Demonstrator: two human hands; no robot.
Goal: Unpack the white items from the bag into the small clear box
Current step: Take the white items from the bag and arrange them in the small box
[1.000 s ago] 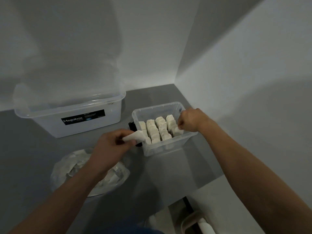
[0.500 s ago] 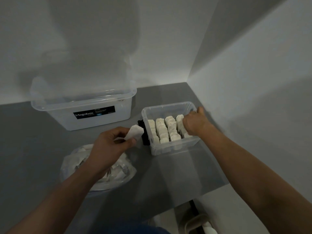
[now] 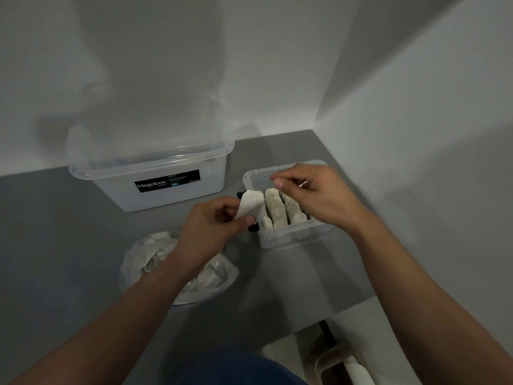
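The small clear box (image 3: 294,238) stands on the grey table near the right wall and holds rows of white sachets (image 3: 277,211) standing upright. My left hand (image 3: 211,227) pinches one white sachet (image 3: 251,203) at the box's left rim. My right hand (image 3: 322,195) hovers over the box's middle; thumb and forefinger point left towards that sachet, tips slightly apart, and I see nothing between them. The crumpled clear bag (image 3: 151,263), with more white sachets inside, lies in front of the box to the left, partly hidden by my left forearm.
A large clear box (image 3: 155,190) with a black Megabox label stands at the back left against the wall. White walls close the corner behind and right of the small box. The table's front edge (image 3: 347,307) drops to the floor below.
My right hand left the box's right rim and moved left over the rows. My left hand brought its sachet up to the box's left rim. The camera moved closer.
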